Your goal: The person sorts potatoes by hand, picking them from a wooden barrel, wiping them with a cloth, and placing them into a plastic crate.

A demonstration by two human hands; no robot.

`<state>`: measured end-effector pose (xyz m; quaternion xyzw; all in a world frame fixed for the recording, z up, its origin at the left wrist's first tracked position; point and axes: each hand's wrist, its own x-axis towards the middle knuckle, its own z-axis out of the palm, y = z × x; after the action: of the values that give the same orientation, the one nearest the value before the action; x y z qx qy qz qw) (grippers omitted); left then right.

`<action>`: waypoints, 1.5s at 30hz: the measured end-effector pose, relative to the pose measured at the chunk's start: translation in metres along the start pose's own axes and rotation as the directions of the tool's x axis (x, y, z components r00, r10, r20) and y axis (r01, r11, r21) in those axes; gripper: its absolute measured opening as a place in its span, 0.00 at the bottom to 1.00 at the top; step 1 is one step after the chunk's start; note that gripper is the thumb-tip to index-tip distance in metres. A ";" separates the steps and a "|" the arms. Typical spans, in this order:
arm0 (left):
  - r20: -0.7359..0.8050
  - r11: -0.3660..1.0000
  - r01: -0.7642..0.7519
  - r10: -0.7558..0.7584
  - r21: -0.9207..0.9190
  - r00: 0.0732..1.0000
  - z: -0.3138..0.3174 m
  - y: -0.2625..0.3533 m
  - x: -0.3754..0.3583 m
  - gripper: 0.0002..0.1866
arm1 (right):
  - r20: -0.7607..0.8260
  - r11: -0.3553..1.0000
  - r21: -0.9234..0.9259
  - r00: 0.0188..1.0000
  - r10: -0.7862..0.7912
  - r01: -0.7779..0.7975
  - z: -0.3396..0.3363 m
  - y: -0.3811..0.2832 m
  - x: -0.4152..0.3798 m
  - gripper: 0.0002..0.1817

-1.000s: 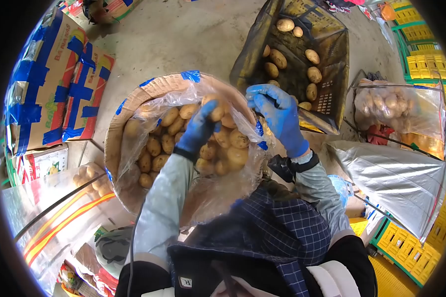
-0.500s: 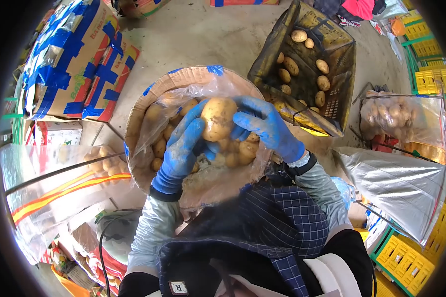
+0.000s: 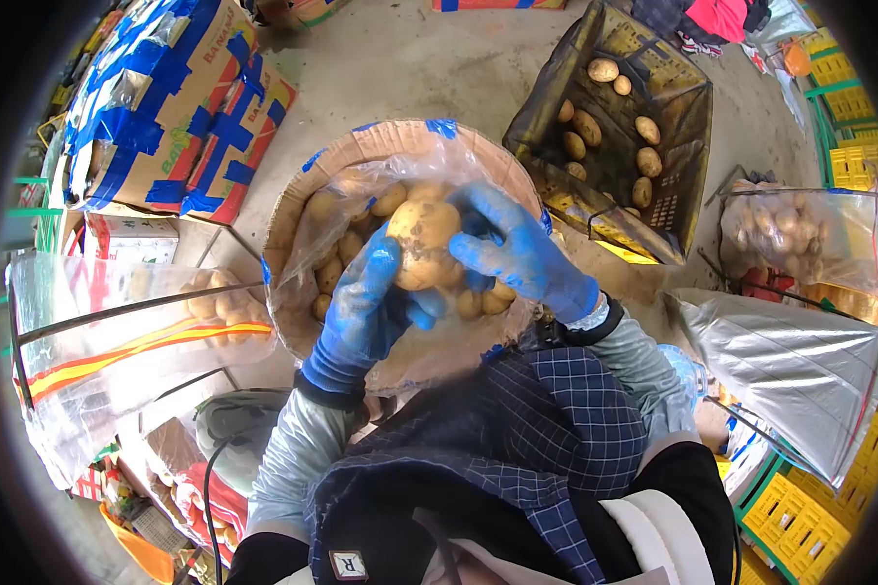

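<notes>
A large potato (image 3: 424, 244) with dark dirt patches is held up over a round cardboard tub (image 3: 298, 195). My left hand (image 3: 366, 307), in a blue work glove, grips it from the left and below, thumb along its side. On the other side, the gloved fingers of my right hand (image 3: 522, 249) are curled against its right edge. Beneath the hands, several smaller potatoes (image 3: 390, 200) lie in the tub, which has a clear plastic liner (image 3: 458, 161) and blue tape on its rim. My hands hide part of the pile.
A dirty black and yellow crate (image 3: 688, 146) with several potatoes stands at the upper right. Clear bags of potatoes hang on frames at the left (image 3: 229, 302) and right (image 3: 776, 229). A silver bag (image 3: 780, 361) is at the right, taped banana boxes (image 3: 205, 127) at the upper left.
The view has shifted, so the surroundings appear farther right. The potato has moved slightly left and down over the tub and turned, showing more dirt. Both hands stay on it.
</notes>
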<state>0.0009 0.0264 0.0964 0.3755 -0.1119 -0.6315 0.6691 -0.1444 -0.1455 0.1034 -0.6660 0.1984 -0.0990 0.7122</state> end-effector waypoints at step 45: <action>0.166 0.516 -0.504 0.566 0.692 0.808 -0.023 -0.030 0.023 0.53 | 0.122 0.986 0.070 0.980 -0.158 0.151 -0.002 0.025 0.007 0.40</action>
<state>-0.0035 0.0162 0.0535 0.5742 -0.4283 -0.2856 0.6366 -0.1419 -0.1481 0.0778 -0.6624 0.0973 -0.1175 0.7335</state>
